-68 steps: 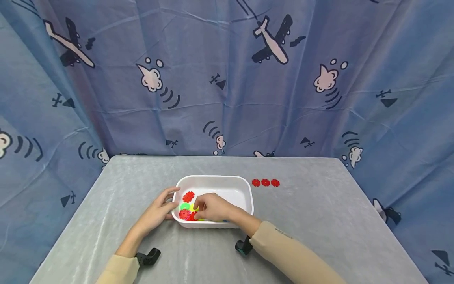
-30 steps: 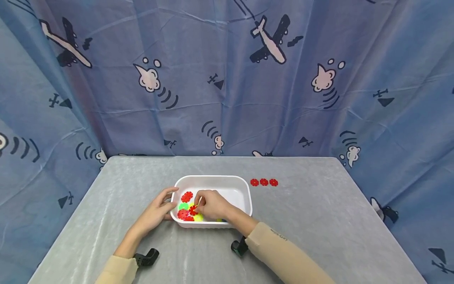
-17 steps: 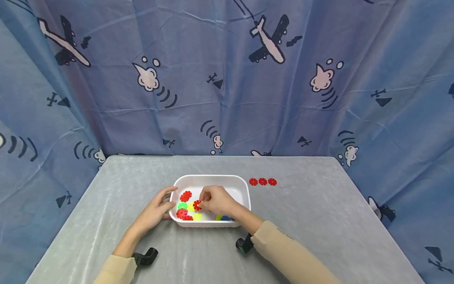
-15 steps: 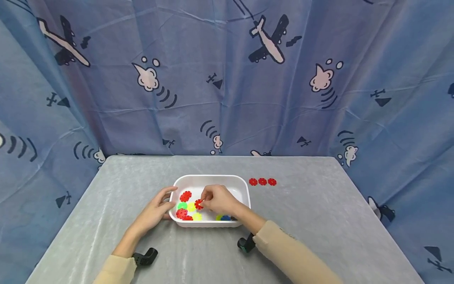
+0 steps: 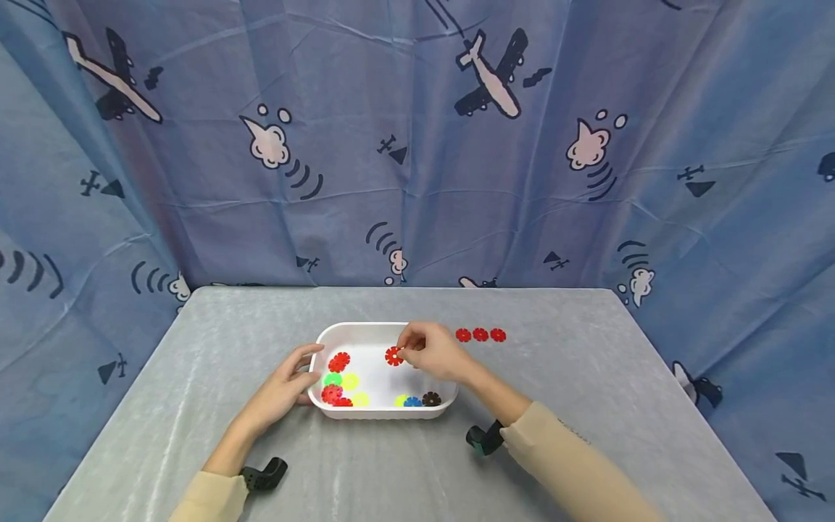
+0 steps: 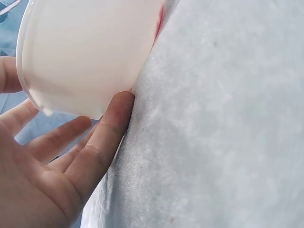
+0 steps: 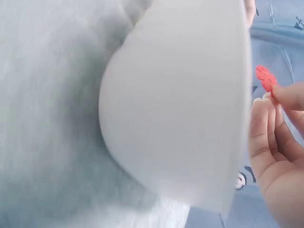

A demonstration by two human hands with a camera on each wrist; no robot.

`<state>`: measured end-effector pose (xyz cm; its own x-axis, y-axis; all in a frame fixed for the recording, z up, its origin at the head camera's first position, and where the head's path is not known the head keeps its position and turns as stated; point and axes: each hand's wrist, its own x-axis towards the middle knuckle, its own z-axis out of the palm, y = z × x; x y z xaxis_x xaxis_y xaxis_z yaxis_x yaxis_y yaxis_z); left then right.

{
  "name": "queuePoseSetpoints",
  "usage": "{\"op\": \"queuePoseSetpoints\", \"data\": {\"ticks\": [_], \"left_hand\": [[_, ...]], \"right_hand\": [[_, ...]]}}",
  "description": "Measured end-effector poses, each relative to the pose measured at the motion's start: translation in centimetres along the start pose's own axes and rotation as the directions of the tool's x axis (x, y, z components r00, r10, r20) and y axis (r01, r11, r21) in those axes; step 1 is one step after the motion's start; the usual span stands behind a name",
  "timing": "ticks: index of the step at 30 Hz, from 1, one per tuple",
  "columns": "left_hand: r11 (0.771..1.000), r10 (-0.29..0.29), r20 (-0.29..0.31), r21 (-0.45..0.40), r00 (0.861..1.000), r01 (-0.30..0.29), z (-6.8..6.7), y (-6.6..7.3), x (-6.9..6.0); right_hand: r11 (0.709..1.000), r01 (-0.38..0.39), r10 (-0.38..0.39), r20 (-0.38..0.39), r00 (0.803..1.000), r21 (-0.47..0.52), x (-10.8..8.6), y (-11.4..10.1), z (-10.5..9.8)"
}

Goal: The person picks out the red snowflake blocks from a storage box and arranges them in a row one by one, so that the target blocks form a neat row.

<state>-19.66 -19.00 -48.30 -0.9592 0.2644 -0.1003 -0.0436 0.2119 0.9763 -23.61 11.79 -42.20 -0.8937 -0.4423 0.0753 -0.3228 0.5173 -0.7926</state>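
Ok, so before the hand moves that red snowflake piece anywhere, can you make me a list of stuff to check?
1. Right hand has the red snowflake piece: ok, thumb and finger pinch its edge.
2. Left hand is on the white tray: ok, it touches the tray's left end.
3. Left hand presses hard enough: cannot tell from pictures.
4. Row of three red snowflake pieces is straight: ok, lined up to the right of the tray.
5. Room past the row's right end: ok, bare gray tablecloth.
6. Pinched piece is in the row: not ok, it is over the tray.
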Motion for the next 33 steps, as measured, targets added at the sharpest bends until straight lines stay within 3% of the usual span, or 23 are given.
{"op": "queuePoseSetpoints", "data": {"ticks": [7, 17, 23, 33], "left_hand": [[1.000, 0.004, -0.002, -0.007, 1.000, -0.004, 0.0, -0.3, 0.1], [1.000, 0.004, -0.007, 0.001, 1.000, -0.004, 0.0, -0.1, 0.0], [1.000, -0.003, -0.010, 0.007, 1.000, 0.003, 0.0, 0.0, -0.1], [1.000, 0.001, -0.004, 0.003, 1.000, -0.001, 0.0, 0.1, -0.1]], "right_hand": [[0.999, 0.047, -0.046, -0.062, 0.997, 0.006, -0.9, 0.7, -2.4], [0.998, 0.011, -0.019, -0.128, 0.992, -0.068, -2.3, 2.7, -6.4], [0.998, 0.007, -0.018, -0.201, 0.979, -0.056, -2.8, 4.7, -8.7], [0.994, -0.107, 0.105, -0.302, 0.947, 0.012, -3.6, 7.4, -11.5]]}}
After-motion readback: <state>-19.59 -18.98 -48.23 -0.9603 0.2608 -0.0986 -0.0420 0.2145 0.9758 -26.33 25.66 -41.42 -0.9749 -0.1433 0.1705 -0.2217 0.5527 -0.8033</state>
